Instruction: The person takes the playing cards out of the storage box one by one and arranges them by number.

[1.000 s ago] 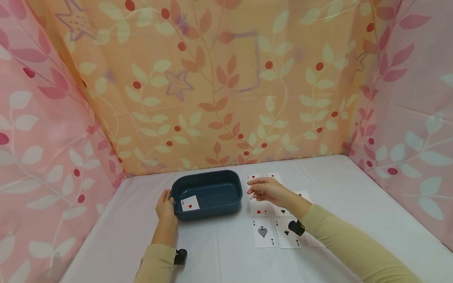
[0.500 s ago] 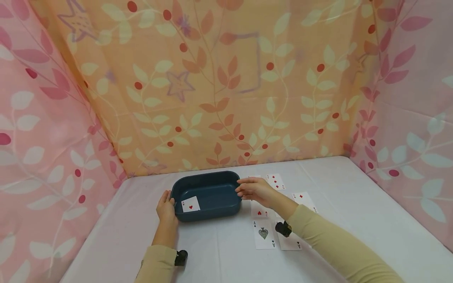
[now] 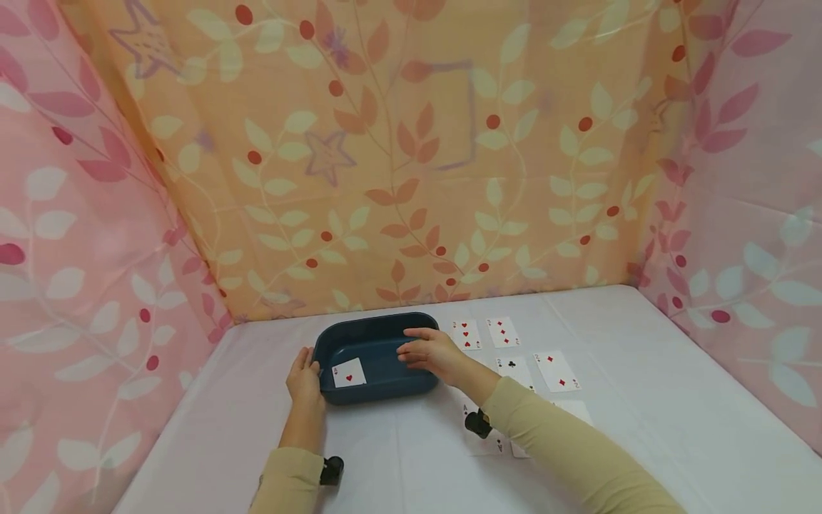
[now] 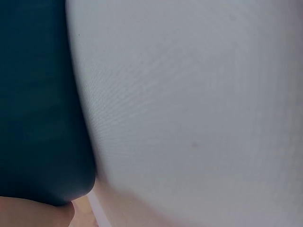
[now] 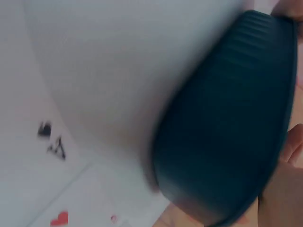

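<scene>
A dark blue rectangular dish [image 3: 379, 391] stands on the white table. Inside, at its left end, lies a playing card [image 3: 349, 373] with a single red heart. My left hand [image 3: 305, 383] rests against the dish's left end, its fingers along the outer wall; part of it shows at the bottom of the left wrist view. Over the dish's right end hangs my right hand [image 3: 437, 355], fingers loosely extended, with no card visible in them. In the right wrist view the dish wall [image 5: 222, 118] is close by, blurred.
Face-up cards lie in rows right of the dish, among them a three of hearts [image 3: 466, 334], a three of diamonds [image 3: 503, 332], a two of diamonds [image 3: 556, 371] and an ace of spades [image 3: 483, 444]. My right forearm hides some. Patterned cloth walls [image 3: 411, 178] enclose the table.
My right hand has moved left, from over the cards to over the dish's right end, uncovering the back cards. My left hand, the dish and the card in it stay put.
</scene>
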